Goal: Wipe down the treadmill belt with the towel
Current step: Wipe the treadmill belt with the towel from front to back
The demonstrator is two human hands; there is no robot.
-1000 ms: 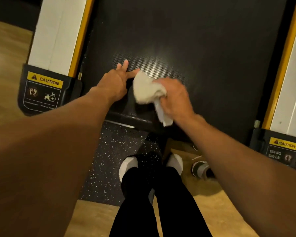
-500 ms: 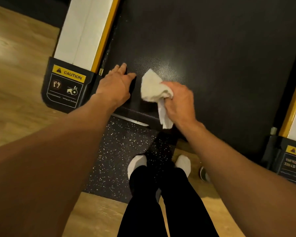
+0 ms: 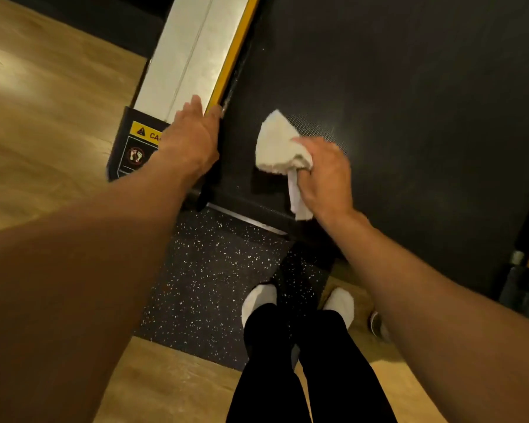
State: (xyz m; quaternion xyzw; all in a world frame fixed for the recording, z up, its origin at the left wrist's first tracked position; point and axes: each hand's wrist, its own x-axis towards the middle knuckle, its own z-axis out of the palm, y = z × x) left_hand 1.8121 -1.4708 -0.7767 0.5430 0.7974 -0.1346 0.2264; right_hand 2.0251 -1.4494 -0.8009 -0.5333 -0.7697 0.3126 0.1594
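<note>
The right hand [image 3: 324, 175] is curled around a bunched white towel [image 3: 280, 146], knuckles up and wrist bent. It presses the wad onto the black treadmill belt [image 3: 409, 117] near the belt's rear end. The bulk of the towel sticks out at 10 o'clock from the hand, and a loose tail hangs at 6 o'clock under the palm. The left hand [image 3: 193, 138] lies at 9 o'clock from the towel, arm stretched out. Its fingers are straight and flat on the end of the side rail [image 3: 190, 56] and its yellow edge, holding nothing.

The left wrist covers part of the caution label [image 3: 144, 132], so its word is cut short. The right fingertips are hidden in the cloth. The far rail is mostly out of frame at 4 o'clock.

Half a second ago the left hand rested on the belt close to the towel. It now sits out on the rail, and the hands are farther apart.
</note>
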